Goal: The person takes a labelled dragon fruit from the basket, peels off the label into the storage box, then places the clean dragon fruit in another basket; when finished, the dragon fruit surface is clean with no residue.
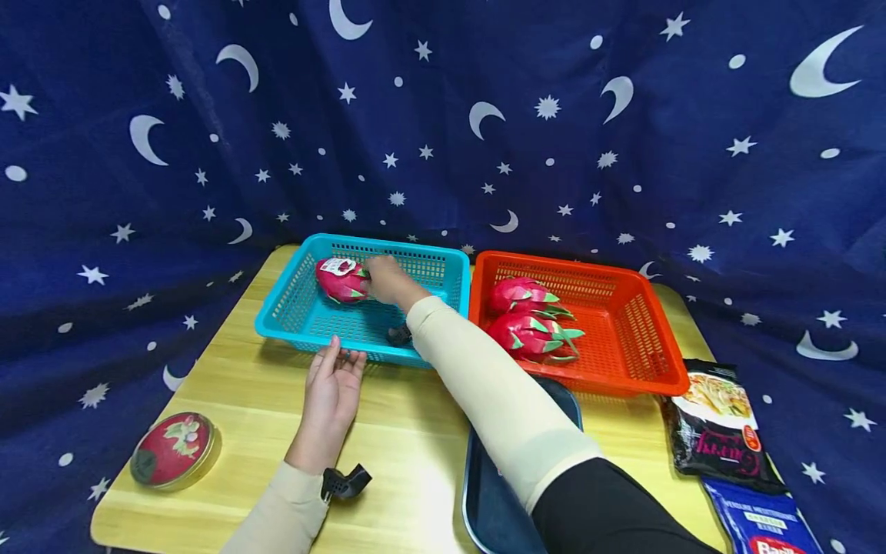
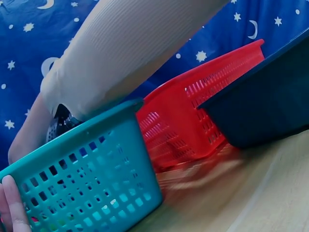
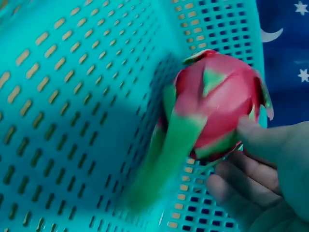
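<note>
A pink dragon fruit [image 1: 339, 278] with green-tipped scales and a white label lies at the left end of the blue basket [image 1: 353, 327]. My right hand [image 1: 385, 278] reaches in over the front rim and pinches the fruit's right end. In the right wrist view, the thumb [image 3: 263, 137] presses on the fruit's skin, with the other fingers curled beneath its edge. My left hand [image 1: 335, 388] is palm up before the basket, its straight fingers at the front rim. The left wrist view shows those fingers [image 2: 14, 200] against the perforated wall.
A red basket [image 1: 651, 362] holding two dragon fruits [image 1: 529, 335] stands to the right. Beneath my right arm lies a dark tray [image 1: 477, 492]. A round tin [image 1: 173, 450] sits at the left table edge; a black food packet [image 1: 720, 431] and a blue one [image 1: 761, 519] lie at the right.
</note>
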`<control>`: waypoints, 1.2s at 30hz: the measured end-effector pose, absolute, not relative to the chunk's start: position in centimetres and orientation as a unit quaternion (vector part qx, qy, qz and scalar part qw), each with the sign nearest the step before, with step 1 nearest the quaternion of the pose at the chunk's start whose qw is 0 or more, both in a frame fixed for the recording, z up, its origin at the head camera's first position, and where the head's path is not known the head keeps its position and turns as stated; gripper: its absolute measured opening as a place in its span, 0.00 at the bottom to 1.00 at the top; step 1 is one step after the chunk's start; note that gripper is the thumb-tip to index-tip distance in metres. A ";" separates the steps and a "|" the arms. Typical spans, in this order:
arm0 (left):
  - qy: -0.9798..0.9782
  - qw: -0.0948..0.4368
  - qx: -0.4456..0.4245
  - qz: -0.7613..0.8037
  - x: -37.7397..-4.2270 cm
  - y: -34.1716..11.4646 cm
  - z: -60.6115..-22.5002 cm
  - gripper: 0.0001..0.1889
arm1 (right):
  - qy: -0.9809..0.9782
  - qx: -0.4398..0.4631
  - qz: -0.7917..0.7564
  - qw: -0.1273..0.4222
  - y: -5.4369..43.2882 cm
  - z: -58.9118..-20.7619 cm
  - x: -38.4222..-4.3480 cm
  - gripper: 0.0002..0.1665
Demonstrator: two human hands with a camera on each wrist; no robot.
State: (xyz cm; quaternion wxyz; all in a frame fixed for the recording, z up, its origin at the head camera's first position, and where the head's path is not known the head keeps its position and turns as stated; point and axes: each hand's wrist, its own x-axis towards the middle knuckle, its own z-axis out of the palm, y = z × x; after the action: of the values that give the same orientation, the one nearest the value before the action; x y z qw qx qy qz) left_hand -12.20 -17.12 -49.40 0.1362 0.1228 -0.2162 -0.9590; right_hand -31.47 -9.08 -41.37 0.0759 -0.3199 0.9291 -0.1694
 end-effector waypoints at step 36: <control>-0.203 0.144 0.119 -0.961 -12.1 -17.2 -49.3 0.05 | 0.663 -0.037 -0.685 0.298 -5.1 -40.4 -31.0 0.08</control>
State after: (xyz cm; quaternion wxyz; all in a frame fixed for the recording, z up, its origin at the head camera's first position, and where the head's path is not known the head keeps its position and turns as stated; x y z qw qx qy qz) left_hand -12.07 -17.23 -49.28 0.1440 0.1186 -0.2026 -0.9613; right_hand -30.98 -5.06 -40.35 0.2976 -0.0366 0.6635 -0.6855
